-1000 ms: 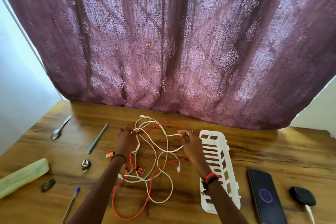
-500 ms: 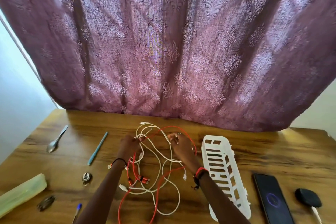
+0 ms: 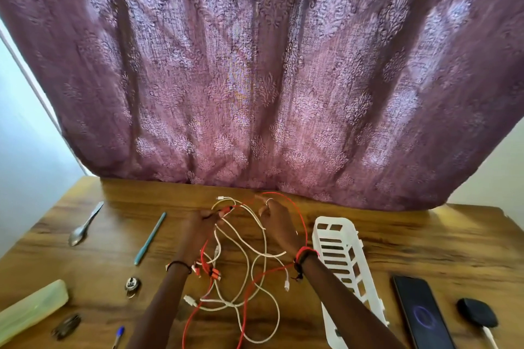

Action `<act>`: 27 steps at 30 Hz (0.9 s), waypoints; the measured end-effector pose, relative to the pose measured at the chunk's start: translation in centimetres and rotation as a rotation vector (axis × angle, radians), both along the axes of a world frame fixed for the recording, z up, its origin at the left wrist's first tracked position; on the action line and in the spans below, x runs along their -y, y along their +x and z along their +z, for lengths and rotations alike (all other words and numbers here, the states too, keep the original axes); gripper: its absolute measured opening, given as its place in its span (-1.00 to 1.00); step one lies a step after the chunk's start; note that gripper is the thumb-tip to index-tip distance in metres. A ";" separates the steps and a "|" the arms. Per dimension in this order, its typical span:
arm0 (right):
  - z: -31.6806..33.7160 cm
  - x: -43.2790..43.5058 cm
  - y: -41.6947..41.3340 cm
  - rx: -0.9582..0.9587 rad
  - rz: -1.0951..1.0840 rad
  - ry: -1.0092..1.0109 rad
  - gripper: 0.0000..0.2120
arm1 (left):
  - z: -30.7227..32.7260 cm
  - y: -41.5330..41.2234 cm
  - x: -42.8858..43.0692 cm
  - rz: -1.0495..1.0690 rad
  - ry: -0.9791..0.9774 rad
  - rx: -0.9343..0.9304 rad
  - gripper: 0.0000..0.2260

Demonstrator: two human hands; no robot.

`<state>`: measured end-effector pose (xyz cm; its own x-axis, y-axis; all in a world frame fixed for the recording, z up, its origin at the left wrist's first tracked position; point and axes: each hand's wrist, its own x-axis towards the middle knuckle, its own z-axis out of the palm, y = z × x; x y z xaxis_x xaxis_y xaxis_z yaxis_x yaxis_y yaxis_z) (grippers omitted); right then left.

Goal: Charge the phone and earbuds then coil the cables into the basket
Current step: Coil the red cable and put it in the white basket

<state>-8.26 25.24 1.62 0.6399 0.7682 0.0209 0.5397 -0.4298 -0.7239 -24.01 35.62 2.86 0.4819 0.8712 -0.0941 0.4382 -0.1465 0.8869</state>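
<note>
- While the left hand's (image 3: 198, 228) fingers pinch the red cable (image 3: 305, 228) and white cable (image 3: 265, 244) together, the right hand (image 3: 279, 225) pinches the red loop's top.
- Both cables sprawl tangled on the table (image 3: 425, 235).
- Just right lies the basket (image 3: 334, 225).

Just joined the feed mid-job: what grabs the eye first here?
A tangle of red and white cables sprawls mid-table, the left hand pinching strands at its far end and the right hand beside it, a red loop curving past it. Right of them lie a white basket, a phone with a glowing ring on screen and a black earbuds case.
</note>
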 end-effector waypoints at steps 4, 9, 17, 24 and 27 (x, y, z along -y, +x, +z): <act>1.5 0.0 0.8 0.004 0.134 0.091 -0.49 | 1.5 -0.6 -0.6 -0.017 -0.102 0.170 -0.78; 3.8 -1.1 2.6 0.223 0.044 0.057 -0.61 | 4.3 -1.0 0.0 -0.044 -0.204 0.364 -0.90; 6.4 0.5 6.9 0.267 -0.088 0.023 -0.73 | 6.1 -2.9 -1.1 -0.012 -0.355 0.565 -0.89; 5.4 2.1 8.9 0.114 -0.053 -0.026 -0.82 | 8.3 -3.5 -2.2 -0.007 -0.504 0.827 -0.76; 5.0 2.9 9.3 0.067 -0.039 -0.082 -0.82 | 9.4 -4.1 -2.6 0.018 -0.554 0.923 -0.67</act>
<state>1.02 22.31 6.58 0.6687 0.7435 0.0028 0.5676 -0.5081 -0.6478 -28.12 38.27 12.25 0.5568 0.8264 -0.0843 -0.4365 0.3774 0.8168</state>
